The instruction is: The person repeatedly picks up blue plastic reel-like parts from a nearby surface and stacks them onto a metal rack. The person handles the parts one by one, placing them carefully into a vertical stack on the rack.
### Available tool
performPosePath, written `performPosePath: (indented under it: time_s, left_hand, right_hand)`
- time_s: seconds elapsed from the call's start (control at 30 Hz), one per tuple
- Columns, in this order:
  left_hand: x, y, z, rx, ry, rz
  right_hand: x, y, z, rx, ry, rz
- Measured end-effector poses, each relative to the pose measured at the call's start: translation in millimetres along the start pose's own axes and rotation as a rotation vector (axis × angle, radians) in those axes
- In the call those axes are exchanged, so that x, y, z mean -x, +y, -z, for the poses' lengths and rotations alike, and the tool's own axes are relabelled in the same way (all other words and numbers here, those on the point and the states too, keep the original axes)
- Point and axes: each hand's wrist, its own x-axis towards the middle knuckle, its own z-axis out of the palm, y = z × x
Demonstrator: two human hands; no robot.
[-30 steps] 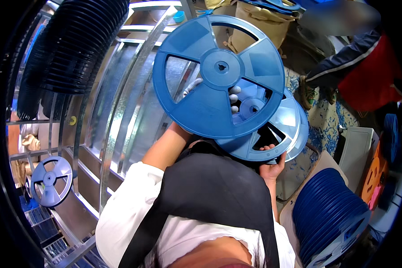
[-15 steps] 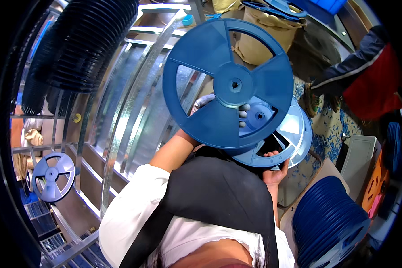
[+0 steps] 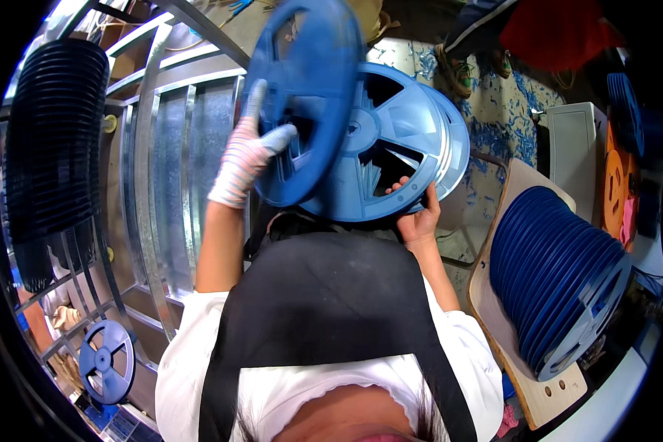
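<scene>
In my left hand (image 3: 244, 155), which wears a striped, pale glove, a dark blue plastic reel (image 3: 318, 59) is held up, tilted nearly on edge. My thumb and fingers grip it by its near left side, through an opening. Lighter blue reels (image 3: 405, 110) lie stacked in front of my lap, partly covered by the tilted reel. My bare right hand (image 3: 421, 219) holds the near right rim of this stack, fingers curled into a window of the top reel. A black apron (image 3: 324, 302) covers my front.
To the left stands a metal frame rack (image 3: 151, 184), with a row of dark reels (image 3: 55, 140) and a single blue reel (image 3: 104, 361). Many reels (image 3: 552, 272) rest on a wooden chair (image 3: 538, 401) at right. Beyond are a grey box (image 3: 573, 147) and a person in red (image 3: 560, 33).
The dark blue reel has swung from facing me to nearly edge-on and moved left, uncovering the lower stack. My gloved left hand shows fully now. The view has shifted.
</scene>
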Motion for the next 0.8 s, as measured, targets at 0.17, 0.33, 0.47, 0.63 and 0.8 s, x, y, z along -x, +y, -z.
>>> performPosePath:
  time_s: [0.17,0.33,0.47,0.63,0.8]
  left_hand:
    - [-6,18,-86,-0.889,-0.372,0.285]
    - [-8,8,-99,-0.928,-0.374,0.248]
    - [-6,21,-105,-0.917,-0.324,0.307]
    - [-8,14,-88,-0.736,-0.250,0.296]
    - [-1,20,-19,0.428,-0.247,0.289]
  right_hand:
    - [3,2,-14,0.005,0.054,0.045]
    - [5,2,-7,0.033,0.003,0.065]
    - [5,3,3,0.048,-0.014,0.043]
    - [3,1,16,0.087,-0.126,-0.002]
    - [5,0,9,0.036,-0.130,-0.004]
